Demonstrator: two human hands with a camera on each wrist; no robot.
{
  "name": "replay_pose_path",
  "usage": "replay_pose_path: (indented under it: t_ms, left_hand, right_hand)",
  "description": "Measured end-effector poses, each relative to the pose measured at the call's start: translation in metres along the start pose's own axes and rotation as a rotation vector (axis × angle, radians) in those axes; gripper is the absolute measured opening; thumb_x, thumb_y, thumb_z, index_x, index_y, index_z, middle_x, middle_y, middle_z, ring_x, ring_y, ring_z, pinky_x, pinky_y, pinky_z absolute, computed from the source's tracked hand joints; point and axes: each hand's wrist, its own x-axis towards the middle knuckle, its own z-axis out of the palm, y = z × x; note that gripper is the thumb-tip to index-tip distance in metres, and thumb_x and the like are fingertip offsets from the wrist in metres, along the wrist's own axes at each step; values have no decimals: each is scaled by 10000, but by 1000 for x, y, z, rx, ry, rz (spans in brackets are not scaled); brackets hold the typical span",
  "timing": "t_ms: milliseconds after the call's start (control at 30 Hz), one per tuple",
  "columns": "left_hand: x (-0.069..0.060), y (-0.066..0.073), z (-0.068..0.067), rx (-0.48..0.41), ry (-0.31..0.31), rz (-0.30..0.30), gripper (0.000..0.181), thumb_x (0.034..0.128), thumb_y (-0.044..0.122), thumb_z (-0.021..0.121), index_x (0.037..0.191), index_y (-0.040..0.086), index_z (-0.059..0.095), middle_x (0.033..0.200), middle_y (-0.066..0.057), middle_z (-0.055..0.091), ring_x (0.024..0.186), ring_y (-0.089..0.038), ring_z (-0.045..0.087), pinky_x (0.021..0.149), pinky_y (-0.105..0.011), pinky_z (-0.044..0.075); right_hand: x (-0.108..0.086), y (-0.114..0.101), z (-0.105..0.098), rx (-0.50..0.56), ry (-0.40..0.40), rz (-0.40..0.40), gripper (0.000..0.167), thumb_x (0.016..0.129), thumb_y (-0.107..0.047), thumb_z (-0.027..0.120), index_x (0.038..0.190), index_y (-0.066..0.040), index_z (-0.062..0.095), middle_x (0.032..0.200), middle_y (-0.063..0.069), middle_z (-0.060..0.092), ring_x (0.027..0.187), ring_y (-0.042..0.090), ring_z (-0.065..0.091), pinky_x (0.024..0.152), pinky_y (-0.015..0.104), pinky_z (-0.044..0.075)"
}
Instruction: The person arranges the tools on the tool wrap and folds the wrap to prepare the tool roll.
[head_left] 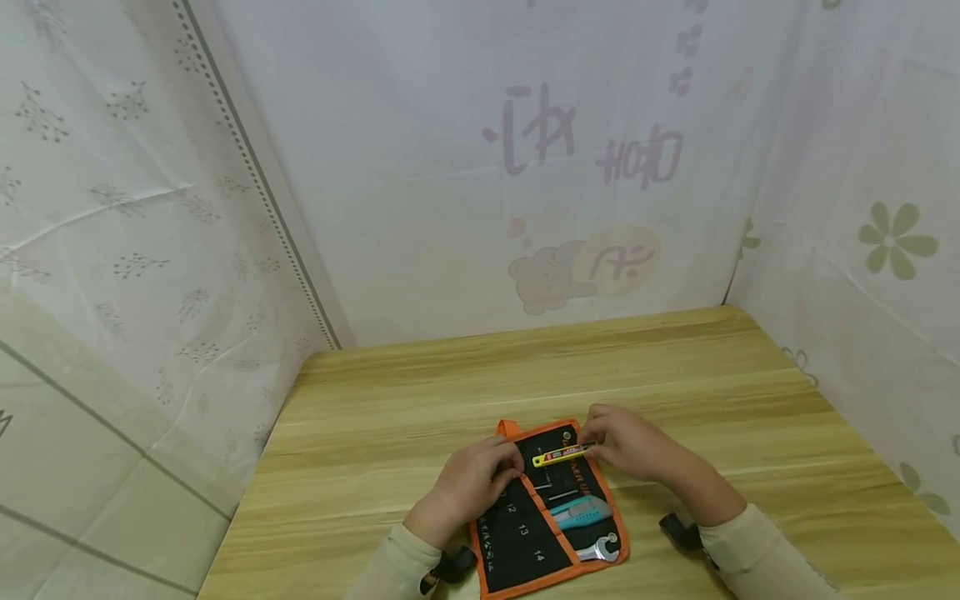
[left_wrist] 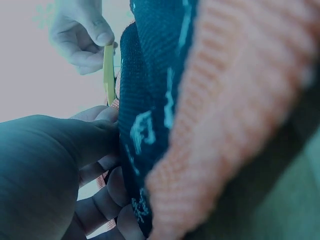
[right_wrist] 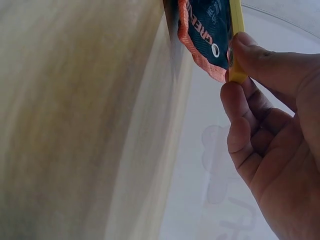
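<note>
A black fabric tool pouch (head_left: 517, 567) with orange edging lies on the table, its pocket printed with numbers. My left hand (head_left: 471, 479) pinches the orange-trimmed pocket edge near its upper end; in the left wrist view the thumb (left_wrist: 95, 137) presses against the black cloth. Between the thumb and fingers of my right hand (head_left: 630, 443) is a slim, flat yellow strip with a red label (head_left: 553, 457), held above the pouch's upper part. A teal utility knife (head_left: 581, 512) and an open-end wrench (head_left: 600, 551) stick out of the pocket, beside thin metal shafts (head_left: 562, 495).
The wood-grain table (head_left: 360, 433) extends around the pouch. Patterned curtains (head_left: 420, 208) hang behind it and at both sides. Dark straps with small devices (head_left: 681, 533) sit at both wrists. An orange loop (head_left: 507, 428) projects from the pouch's far edge.
</note>
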Motion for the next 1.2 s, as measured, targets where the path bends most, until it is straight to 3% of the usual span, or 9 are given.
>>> replay_pose_path:
  t_ms: [367, 733, 1200]
  left_hand:
    - [0, 0, 0, -20, 14, 9, 73, 978, 217, 776, 980, 259, 716, 965, 147, 635, 794, 9, 576, 691, -209, 512]
    - [1, -2, 1, -5, 14, 30, 66, 991, 226, 756, 974, 270, 710, 952, 154, 614, 768, 6, 562, 667, -203, 501]
    - [2, 0, 0, -1, 2, 59, 87, 979, 220, 764, 965, 278, 700, 953, 155, 605, 780, 1, 563, 668, -200, 499]
  right_hand:
    - [2, -4, 8, -45, -1, 0, 170, 904, -173, 848, 997, -305, 798, 937, -194, 554, 794, 17, 526, 683, 252, 494]
    - [6, -5, 12, 28, -29, -21, 211, 930, -132, 819, 1067, -291, 801, 954, -137, 533, 774, 46, 509, 648, 242, 502]
    - [9, -9, 12, 11, -34, -28, 172, 933, -158, 822, 1053, -278, 794, 954, -142, 520, 748, 32, 494, 650, 239, 498]
